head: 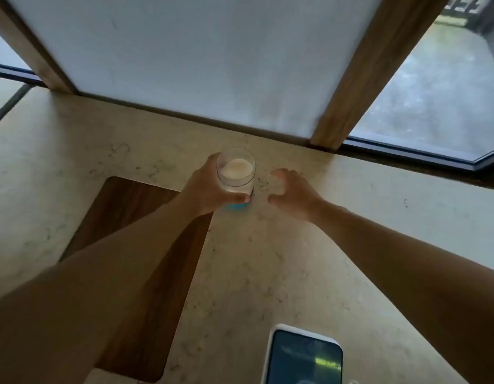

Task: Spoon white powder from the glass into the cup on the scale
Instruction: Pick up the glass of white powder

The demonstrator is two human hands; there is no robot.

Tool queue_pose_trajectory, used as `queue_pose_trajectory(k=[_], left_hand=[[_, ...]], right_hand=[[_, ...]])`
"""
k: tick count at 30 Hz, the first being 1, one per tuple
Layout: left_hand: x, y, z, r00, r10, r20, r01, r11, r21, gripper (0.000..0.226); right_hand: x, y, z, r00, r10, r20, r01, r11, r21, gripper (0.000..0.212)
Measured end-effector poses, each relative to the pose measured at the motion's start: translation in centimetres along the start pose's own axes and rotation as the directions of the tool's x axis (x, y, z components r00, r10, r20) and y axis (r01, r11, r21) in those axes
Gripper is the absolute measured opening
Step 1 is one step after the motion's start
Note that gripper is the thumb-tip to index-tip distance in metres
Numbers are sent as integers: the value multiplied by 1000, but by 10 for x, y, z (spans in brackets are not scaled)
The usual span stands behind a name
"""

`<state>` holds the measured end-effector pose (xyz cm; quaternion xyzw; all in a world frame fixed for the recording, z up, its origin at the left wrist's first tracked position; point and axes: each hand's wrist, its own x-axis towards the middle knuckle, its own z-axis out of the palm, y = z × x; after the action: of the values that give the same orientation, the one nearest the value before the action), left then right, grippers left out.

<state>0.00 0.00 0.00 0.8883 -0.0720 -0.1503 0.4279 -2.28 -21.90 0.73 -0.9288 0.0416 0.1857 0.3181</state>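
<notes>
Here the glass (235, 171) is taken as the landmark. It is gripped low on its wall by the left hand (209, 189), fingers closed round it and the thumb pressed near its base. The right hand (291, 191) is held just beside the glass, on the side away from the left hand, fingers spread and curled, nothing in it and no contact made.

The white powder (237, 168) is seen inside the glass, filling it roughly halfway. The glass is held upright, its long axis vertical and its mouth pointing up toward the camera. A patch of blue (234, 207) is glimpsed at the foot of the glass (what it belongs to cannot be told). Whether the glass is resting on the countertop (268, 259) or is lifted slightly cannot be told either.

The step in hand is judged to be the fetching of the glass; no spooning has begun. No spoon, cup or scale is in view. The next move would call for the glass to be kept level, brought to the scale, and a spoon found.

Nearer the person than the glass, a phone (304, 356) lies on the countertop, and a wooden inlay (146, 273) lies under the left forearm.
</notes>
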Motion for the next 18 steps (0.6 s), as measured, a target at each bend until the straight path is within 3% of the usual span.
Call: queue_pose_trajectory(k=[5,10,18], left_hand=[[9,2,20,993,20,-119,-43,981,-187,101],[13,-4,34,969,55,-240,-119,959,-259,99],[13,-9,46,941,97,-323,-198,934,-298,94]], right_hand=[[12,1,13,990,60,-129,-54,997,51,59],[16,7,22,986,23,-166,-9,997,83,51],[22,24,35,986,52,-160,-21,981,194,39]])
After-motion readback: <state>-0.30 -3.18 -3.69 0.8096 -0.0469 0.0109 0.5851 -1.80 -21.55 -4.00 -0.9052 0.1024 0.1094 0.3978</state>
